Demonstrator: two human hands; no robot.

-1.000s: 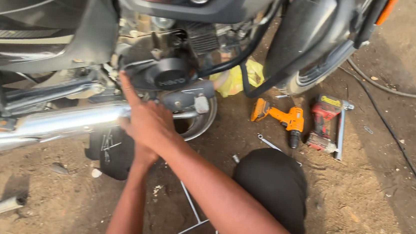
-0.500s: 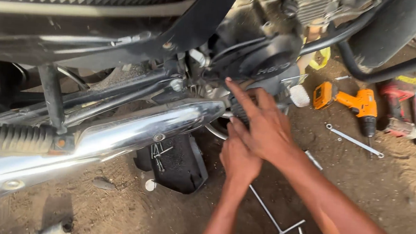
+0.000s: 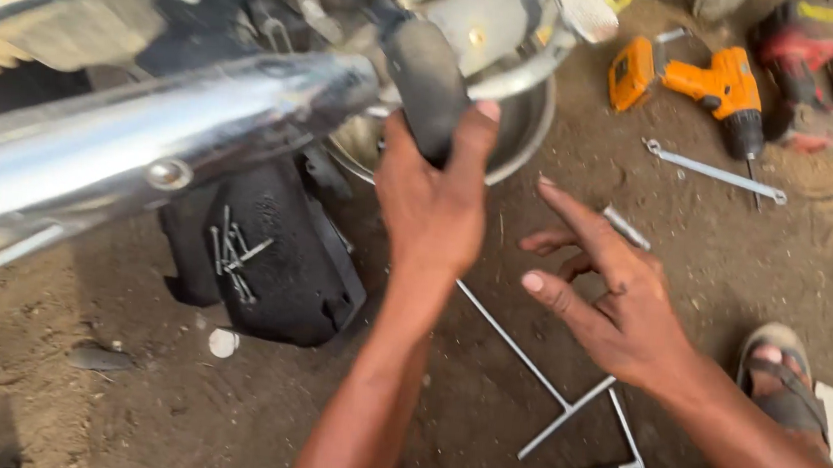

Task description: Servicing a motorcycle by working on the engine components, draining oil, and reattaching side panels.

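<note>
Up near the top of the dirt ground (image 3: 70, 405), the left hand (image 3: 436, 206) is wrapped around a black rubber-covered lever (image 3: 428, 84) that sticks down from the motorcycle's engine side, thumb on one flank and fingertips curled over the other, so the grasp is closed on it. Just behind that lever sits a round metal bowl (image 3: 531, 134), partly hidden by the machine. The chrome exhaust pipe (image 3: 143, 150) runs from the left edge towards the lever, tilted slightly upward.

The right hand (image 3: 621, 302) hovers empty to the right of the left wrist, fingers spread wide and loosely bent, palm turned away from the camera; it touches nothing that I can make out. Below it, long T-handle wrenches (image 3: 572, 413) lie crossed on the ground near the bottom edge.

Under the pipe lies a black plastic cover (image 3: 283, 273) with a small heap of screws (image 3: 234, 248) resting on it (their kind is too small to tell). Towards the top right corner lie an orange cordless drill (image 3: 715, 90), a flat spanner (image 3: 713, 170) just below it, and a red power tool (image 3: 803, 67) beside them. A sandalled foot (image 3: 780, 381) shows at the right edge.
</note>
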